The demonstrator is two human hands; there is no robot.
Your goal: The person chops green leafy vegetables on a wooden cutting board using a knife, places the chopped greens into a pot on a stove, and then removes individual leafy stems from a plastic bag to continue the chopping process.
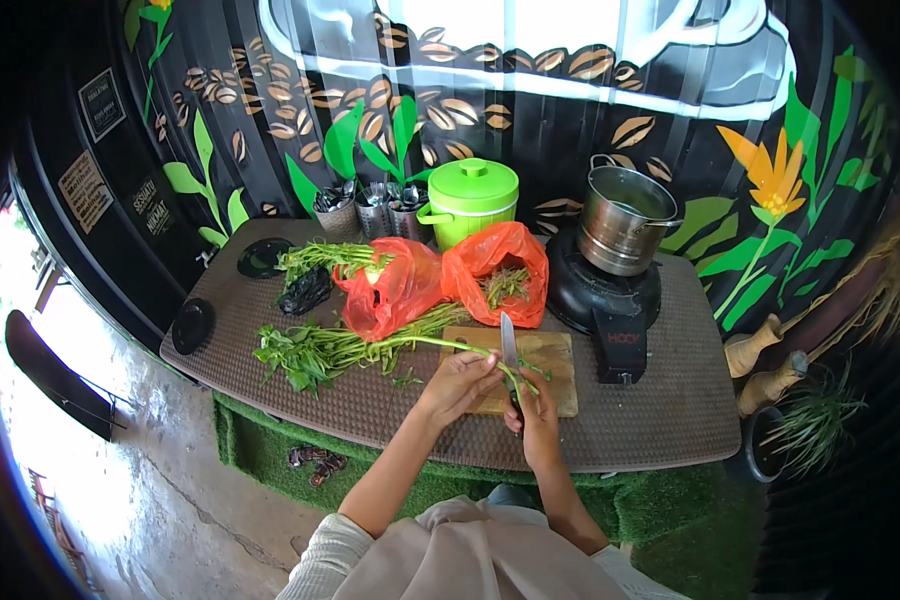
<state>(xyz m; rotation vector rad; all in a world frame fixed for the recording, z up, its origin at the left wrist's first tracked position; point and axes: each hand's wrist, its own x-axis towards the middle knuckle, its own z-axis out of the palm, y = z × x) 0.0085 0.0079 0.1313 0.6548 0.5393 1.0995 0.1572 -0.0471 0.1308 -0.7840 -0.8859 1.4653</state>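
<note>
My left hand [458, 388] is closed, its fingertips pinching a long green vegetable stem [440, 342]. The stem's end runs across to my right hand [540, 418], which is wrapped round the dark handle of a knife [509, 340]. The blade points up and away from me, beside the stem. Both hands are above the near part of a wooden cutting board [562, 372]. Small green leaf bits lie on the board by my right fingers. Left of the board, a heap of leafy green stems [315, 352] is spread on the table.
Behind the board are two red plastic bags [410, 290], one holding thin brownish-green stalks [505, 287]. A steel pot [625, 225] stands on a black stove [620, 320] at right. A green lidded container [473, 200] and metal cutlery cups [373, 215] line the table's back [670, 410].
</note>
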